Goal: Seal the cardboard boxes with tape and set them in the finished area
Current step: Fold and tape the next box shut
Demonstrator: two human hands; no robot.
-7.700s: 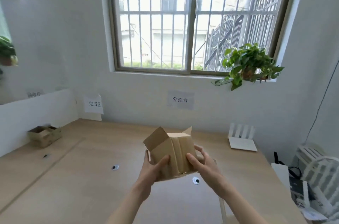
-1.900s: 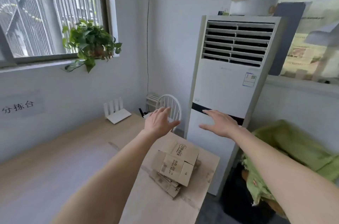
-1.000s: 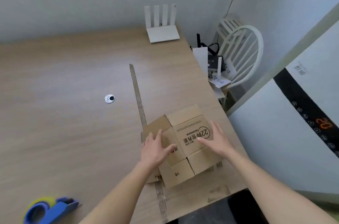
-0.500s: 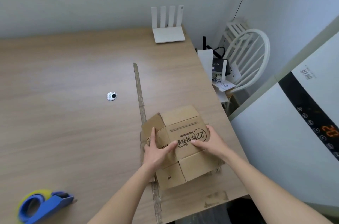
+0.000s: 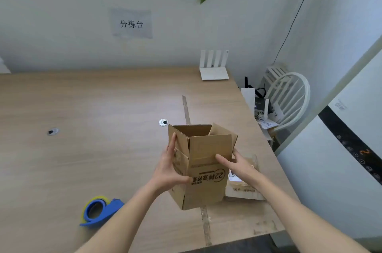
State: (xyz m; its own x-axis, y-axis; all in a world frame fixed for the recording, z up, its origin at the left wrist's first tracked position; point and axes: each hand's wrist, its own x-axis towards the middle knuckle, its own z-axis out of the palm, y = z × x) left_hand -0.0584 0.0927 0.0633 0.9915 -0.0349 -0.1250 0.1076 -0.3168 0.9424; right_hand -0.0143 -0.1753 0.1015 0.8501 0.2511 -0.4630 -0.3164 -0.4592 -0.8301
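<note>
Head view, looking down over your two forearms at a wooden worktop [image 5: 93, 149] set against a white wall. You hold one cardboard box [image 5: 203, 165] in the air above the near right part of the worktop, squared up into shape. Your left hand [image 5: 171, 168] grips its left side, fingers [image 5: 172, 145] lying straight up the wall and thumb curled onto the front panel. Your right hand [image 5: 239, 165] grips the right side, thumb stretched across the front; its other fingers are hidden behind the box, so you cannot tell how they lie. The end of the box facing away from you is open, with its flaps standing up and one flap leaning inward. No tape shows on any face you can see; the lower end is out of sight.

Just right of the box, a stack of flat cardboard [image 5: 244, 188] lies on the worktop, apparently more boxes waiting. The blue tape dispenser [image 5: 99, 210] with its yellow-edged roll lies well to the left, near the front edge, untouched by either hand.

Judged from this, the task is at an early stage for this box: it is formed but not sealed. Folding the flaps shut, taping the seam and carrying it to the finished area all remain. That area is not in view here.
</note>
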